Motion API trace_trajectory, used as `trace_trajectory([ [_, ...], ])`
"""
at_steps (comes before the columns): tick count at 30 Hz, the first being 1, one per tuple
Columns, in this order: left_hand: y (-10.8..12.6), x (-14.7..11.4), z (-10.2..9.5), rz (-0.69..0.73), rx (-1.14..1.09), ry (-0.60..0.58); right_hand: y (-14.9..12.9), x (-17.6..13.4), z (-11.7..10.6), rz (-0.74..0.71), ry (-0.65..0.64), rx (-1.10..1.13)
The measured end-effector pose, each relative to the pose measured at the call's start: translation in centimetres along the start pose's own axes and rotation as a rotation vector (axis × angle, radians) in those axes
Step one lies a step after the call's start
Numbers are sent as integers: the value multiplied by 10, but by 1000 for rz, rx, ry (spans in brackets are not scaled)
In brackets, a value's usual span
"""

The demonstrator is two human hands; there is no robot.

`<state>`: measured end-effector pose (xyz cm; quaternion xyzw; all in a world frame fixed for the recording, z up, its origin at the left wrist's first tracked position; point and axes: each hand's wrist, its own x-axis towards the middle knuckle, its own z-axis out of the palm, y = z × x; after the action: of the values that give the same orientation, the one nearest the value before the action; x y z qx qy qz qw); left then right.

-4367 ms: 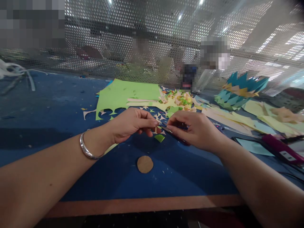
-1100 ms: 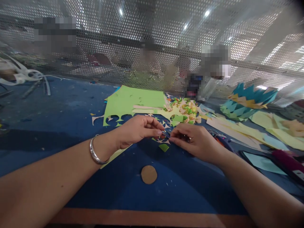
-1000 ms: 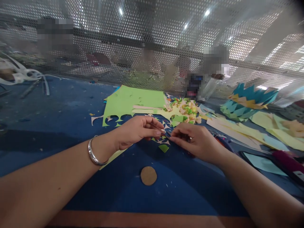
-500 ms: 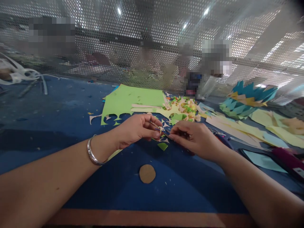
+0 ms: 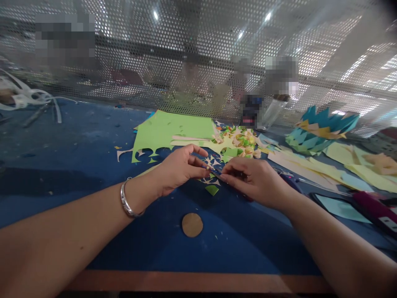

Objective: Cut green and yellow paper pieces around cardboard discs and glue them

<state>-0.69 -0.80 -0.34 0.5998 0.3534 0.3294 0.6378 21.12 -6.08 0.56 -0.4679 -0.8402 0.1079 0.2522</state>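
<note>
Pinches a tiny pale piece, too small to identify, between fingertips of the left hand; grips a slim tool in the right hand, pointing it at the piece. Holds both above the table, beyond a brown disc, nearer than a green sheet.

The left forearm is slanting up from the lower-left edge, and the right forearm is slanting in from the lower-right. Both hands are facing each other, fingertips lying near but apart. The left hand is holding its index finger raised, its thumb pointing toward the right hand. The right hand is curling its fingers into a pinch, its back facing upward.
</note>
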Motion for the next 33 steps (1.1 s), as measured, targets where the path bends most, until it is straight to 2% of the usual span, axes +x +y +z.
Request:
trace_trajectory([
  [10, 3, -1, -2, 89, -97, 190, 1, -1, -4, 20, 19, -22],
  [15, 10, -1, -5, 110, -93, 333, 4, -1, -8, 128, -1, -110],
  [19, 9, -2, -4, 105, -89, 352, 10, 0, -10, 257, -54, -251],
  [24, 9, -4, 2, 88, -127, 314, 16, 1, -8, 352, -108, -368],
  [28, 11, -8, 7, 62, -150, 283, 9, 1, -5, 283, -4, -293],
  [33, 11, -12, 14, -15, -225, 239, -9, -1, 2, 50, 190, -30],
])
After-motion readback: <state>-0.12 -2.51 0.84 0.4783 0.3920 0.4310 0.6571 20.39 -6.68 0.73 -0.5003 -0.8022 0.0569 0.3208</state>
